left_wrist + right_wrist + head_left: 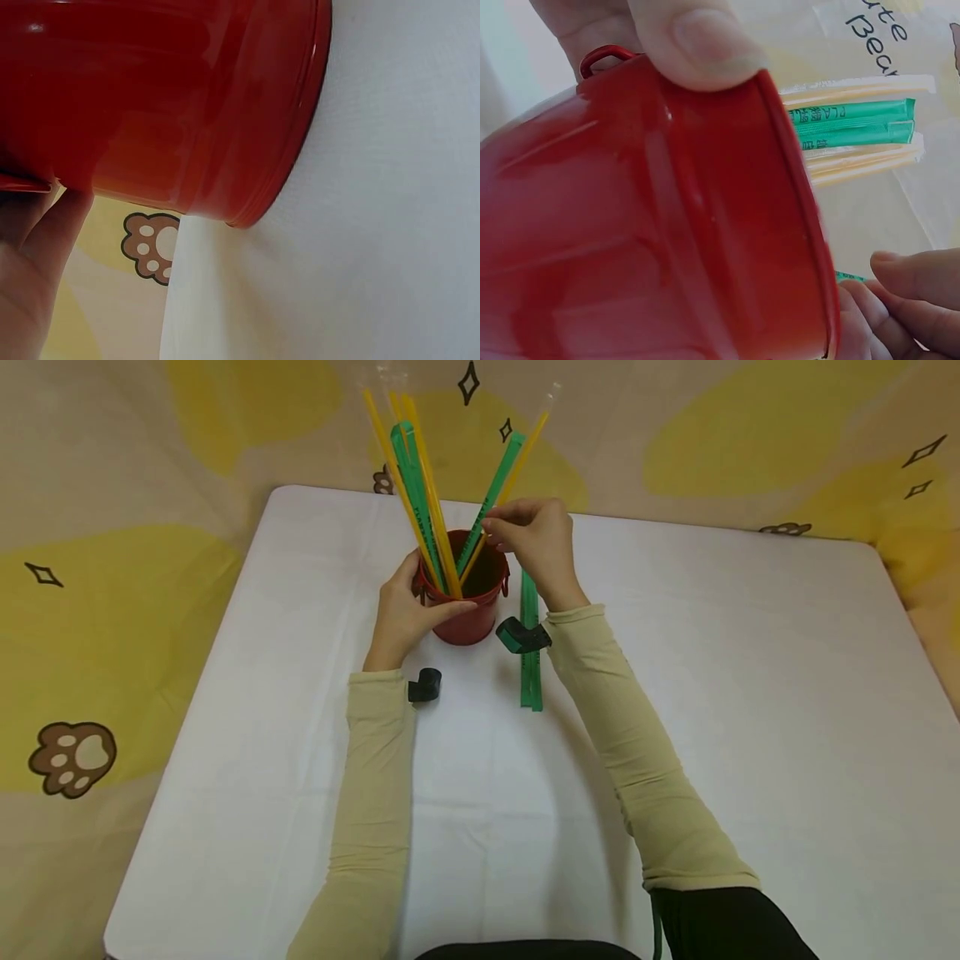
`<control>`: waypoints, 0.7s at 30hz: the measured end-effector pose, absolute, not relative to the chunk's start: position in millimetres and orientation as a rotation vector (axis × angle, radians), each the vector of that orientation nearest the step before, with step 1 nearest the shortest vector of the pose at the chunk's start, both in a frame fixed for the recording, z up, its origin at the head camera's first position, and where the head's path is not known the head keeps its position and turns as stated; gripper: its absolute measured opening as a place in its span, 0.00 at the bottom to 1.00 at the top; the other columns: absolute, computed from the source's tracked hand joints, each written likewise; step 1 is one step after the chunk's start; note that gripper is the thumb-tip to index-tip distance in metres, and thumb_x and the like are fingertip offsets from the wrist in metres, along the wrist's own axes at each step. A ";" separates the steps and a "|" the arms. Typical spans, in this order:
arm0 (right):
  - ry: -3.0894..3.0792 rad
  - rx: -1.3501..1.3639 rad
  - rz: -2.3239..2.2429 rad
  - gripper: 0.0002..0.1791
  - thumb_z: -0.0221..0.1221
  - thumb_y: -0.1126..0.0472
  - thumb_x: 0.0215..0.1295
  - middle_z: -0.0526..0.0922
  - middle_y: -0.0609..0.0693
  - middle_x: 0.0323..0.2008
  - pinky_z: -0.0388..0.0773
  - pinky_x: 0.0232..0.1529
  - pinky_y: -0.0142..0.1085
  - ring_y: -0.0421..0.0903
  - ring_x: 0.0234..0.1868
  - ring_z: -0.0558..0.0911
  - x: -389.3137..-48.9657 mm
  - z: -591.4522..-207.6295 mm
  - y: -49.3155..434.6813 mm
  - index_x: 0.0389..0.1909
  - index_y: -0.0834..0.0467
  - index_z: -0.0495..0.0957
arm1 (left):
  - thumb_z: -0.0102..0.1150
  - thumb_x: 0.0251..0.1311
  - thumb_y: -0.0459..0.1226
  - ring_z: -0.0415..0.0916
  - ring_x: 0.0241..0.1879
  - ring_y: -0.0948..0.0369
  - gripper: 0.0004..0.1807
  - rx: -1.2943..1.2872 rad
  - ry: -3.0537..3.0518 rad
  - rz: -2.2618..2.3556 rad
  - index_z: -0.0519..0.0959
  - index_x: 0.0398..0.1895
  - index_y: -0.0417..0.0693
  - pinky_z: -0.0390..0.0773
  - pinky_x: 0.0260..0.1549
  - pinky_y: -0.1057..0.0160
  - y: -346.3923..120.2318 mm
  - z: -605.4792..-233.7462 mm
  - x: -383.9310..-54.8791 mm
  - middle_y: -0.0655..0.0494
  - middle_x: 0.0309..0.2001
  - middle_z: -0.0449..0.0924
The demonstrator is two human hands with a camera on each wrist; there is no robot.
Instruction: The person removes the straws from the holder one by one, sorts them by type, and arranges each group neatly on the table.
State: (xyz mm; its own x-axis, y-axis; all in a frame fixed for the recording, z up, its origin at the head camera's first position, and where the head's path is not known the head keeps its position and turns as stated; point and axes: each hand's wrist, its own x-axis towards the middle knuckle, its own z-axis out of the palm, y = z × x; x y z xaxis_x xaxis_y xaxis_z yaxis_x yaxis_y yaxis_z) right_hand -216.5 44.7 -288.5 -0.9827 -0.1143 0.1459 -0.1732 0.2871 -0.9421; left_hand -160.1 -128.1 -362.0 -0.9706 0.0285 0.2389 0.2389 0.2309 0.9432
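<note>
A small red metal bucket (468, 625) stands upright on the white table, and my left hand (402, 614) grips its left side with the thumb along the near rim. Several yellow straws (429, 497) in clear wrappers and green-wrapped straws (408, 464) lean to the left in the bucket. My right hand (542, 543) is at the right rim, pinching a green-wrapped straw (504, 468) whose lower end is inside the bucket. Beside that straw slants a yellow straw (534, 433), partly behind the fingers. In the left wrist view, the bucket's wall (150, 97) fills the upper left.
Two more green-wrapped straws (530, 681) lie side by side on the white table (750, 693), right of the bucket and partly under the right wrist. A patterned yellow and beige cloth (97, 635) surrounds the table. Each sleeve carries a small black wrist camera (425, 685).
</note>
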 end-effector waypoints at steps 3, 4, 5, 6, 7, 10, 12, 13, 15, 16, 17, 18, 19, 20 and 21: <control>-2.507 0.256 1.770 0.10 0.63 0.64 0.60 0.85 0.58 0.34 0.82 0.36 0.32 0.46 0.30 0.83 -214.1 -287.8 43.6 0.38 0.67 0.84 | 0.75 0.43 0.39 0.70 0.56 0.61 0.43 -0.250 -2.331 -1.836 0.65 0.65 0.44 0.68 0.58 0.68 -128.9 -362.7 -160.7 0.51 0.57 0.73; -2.511 0.245 1.759 0.10 0.63 0.64 0.60 0.85 0.58 0.35 0.82 0.36 0.32 0.46 0.30 0.83 -213.4 -287.7 43.5 0.38 0.67 0.84 | 0.75 0.43 0.39 0.70 0.56 0.61 0.43 -0.249 -2.333 -1.837 0.65 0.65 0.44 0.68 0.58 0.68 -129.2 -363.0 -161.0 0.52 0.57 0.73; -2.514 0.236 1.751 0.10 0.63 0.64 0.60 0.85 0.58 0.35 0.82 0.36 0.32 0.46 0.30 0.83 -212.8 -287.6 43.2 0.38 0.66 0.84 | 0.75 0.43 0.39 0.70 0.56 0.61 0.43 -0.248 -2.334 -1.842 0.65 0.65 0.44 0.68 0.58 0.68 -129.5 -363.1 -161.3 0.52 0.57 0.73; -2.514 0.229 1.746 0.10 0.63 0.64 0.60 0.85 0.58 0.36 0.82 0.36 0.32 0.46 0.30 0.83 -212.3 -287.5 42.8 0.39 0.66 0.84 | 0.75 0.43 0.39 0.70 0.56 0.62 0.43 -0.248 -2.332 -1.846 0.65 0.65 0.44 0.68 0.58 0.68 -129.8 -363.0 -161.4 0.52 0.57 0.73; -2.513 0.224 1.744 0.10 0.63 0.64 0.60 0.85 0.58 0.36 0.82 0.36 0.32 0.46 0.30 0.84 -212.0 -287.7 42.8 0.39 0.66 0.84 | 0.75 0.43 0.39 0.70 0.55 0.62 0.43 -0.248 -2.331 -1.849 0.65 0.65 0.44 0.68 0.58 0.68 -129.6 -362.9 -161.4 0.52 0.57 0.73; -2.524 0.227 1.732 0.11 0.63 0.64 0.60 0.85 0.58 0.36 0.82 0.35 0.31 0.46 0.30 0.84 -212.7 -288.1 40.1 0.41 0.66 0.84 | 0.76 0.43 0.39 0.70 0.55 0.62 0.43 -0.240 -2.330 -1.847 0.65 0.64 0.44 0.69 0.57 0.68 -130.1 -362.1 -161.1 0.52 0.56 0.73; -2.559 0.249 1.694 0.12 0.62 0.63 0.61 0.85 0.58 0.36 0.82 0.34 0.30 0.46 0.29 0.84 -213.4 -288.1 37.0 0.43 0.66 0.83 | 0.76 0.43 0.40 0.70 0.54 0.62 0.43 -0.236 -2.332 -1.842 0.66 0.64 0.44 0.69 0.57 0.68 -131.0 -361.7 -160.7 0.52 0.56 0.74; -2.580 0.259 1.677 0.13 0.62 0.62 0.61 0.85 0.58 0.36 0.81 0.34 0.30 0.46 0.30 0.84 -213.8 -288.1 35.4 0.44 0.66 0.83 | 0.76 0.43 0.39 0.70 0.54 0.62 0.43 -0.236 -2.333 -1.840 0.66 0.64 0.44 0.69 0.57 0.68 -131.5 -361.6 -160.6 0.52 0.56 0.74; -2.622 0.282 1.640 0.14 0.62 0.62 0.62 0.85 0.58 0.36 0.81 0.34 0.29 0.47 0.31 0.84 -214.9 -287.6 32.4 0.45 0.65 0.82 | 0.75 0.43 0.39 0.70 0.55 0.62 0.43 -0.241 -2.336 -1.834 0.65 0.65 0.44 0.69 0.57 0.68 -132.5 -361.8 -160.6 0.52 0.56 0.74; -2.640 0.296 1.627 0.14 0.61 0.62 0.62 0.85 0.58 0.36 0.81 0.34 0.29 0.47 0.31 0.84 -215.5 -287.3 30.8 0.46 0.65 0.82 | 0.75 0.43 0.39 0.70 0.55 0.62 0.43 -0.248 -2.332 -1.833 0.65 0.65 0.44 0.69 0.57 0.68 -133.0 -362.0 -160.7 0.51 0.56 0.73; -2.657 0.309 1.617 0.14 0.61 0.62 0.62 0.85 0.58 0.37 0.81 0.35 0.30 0.47 0.32 0.85 -216.1 -286.7 29.1 0.46 0.65 0.82 | 0.75 0.43 0.39 0.70 0.55 0.62 0.43 -0.253 -2.329 -1.832 0.65 0.65 0.44 0.69 0.57 0.68 -133.4 -362.3 -160.7 0.51 0.56 0.73; -2.669 0.319 1.614 0.14 0.61 0.62 0.62 0.85 0.58 0.37 0.81 0.35 0.30 0.48 0.33 0.85 -217.1 -286.3 27.3 0.46 0.66 0.82 | 0.75 0.43 0.39 0.70 0.55 0.62 0.43 -0.258 -2.324 -1.832 0.65 0.65 0.44 0.68 0.57 0.68 -133.8 -362.5 -160.7 0.51 0.56 0.73; -2.678 0.322 1.612 0.14 0.61 0.62 0.62 0.85 0.58 0.37 0.81 0.35 0.30 0.48 0.33 0.85 -218.1 -285.8 25.6 0.46 0.66 0.82 | 0.75 0.43 0.39 0.70 0.55 0.62 0.43 -0.261 -2.323 -1.829 0.65 0.65 0.44 0.68 0.58 0.68 -134.0 -362.8 -160.8 0.51 0.57 0.73; -2.684 0.322 1.612 0.14 0.61 0.62 0.62 0.85 0.58 0.37 0.81 0.35 0.30 0.48 0.34 0.85 -219.2 -285.4 24.0 0.46 0.66 0.82 | 0.75 0.43 0.39 0.71 0.55 0.61 0.43 -0.264 -2.320 -1.825 0.65 0.65 0.44 0.69 0.57 0.68 -134.1 -363.2 -160.9 0.51 0.57 0.73; -2.684 0.321 1.615 0.14 0.62 0.62 0.62 0.85 0.58 0.37 0.81 0.35 0.30 0.49 0.33 0.85 -220.3 -285.0 22.5 0.45 0.66 0.82 | 0.75 0.43 0.38 0.71 0.55 0.62 0.43 -0.267 -2.316 -1.823 0.65 0.65 0.43 0.69 0.57 0.68 -134.0 -363.7 -160.9 0.51 0.57 0.74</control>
State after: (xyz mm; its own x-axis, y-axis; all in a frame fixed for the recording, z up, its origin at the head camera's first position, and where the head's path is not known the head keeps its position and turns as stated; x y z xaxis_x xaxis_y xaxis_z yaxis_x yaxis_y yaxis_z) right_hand -220.3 22.5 -285.0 -0.9791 -0.1778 0.0983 -0.1702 0.4534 -0.8749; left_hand -160.9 -134.0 -363.7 -0.9673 0.0285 0.2522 0.2518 0.2313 0.9397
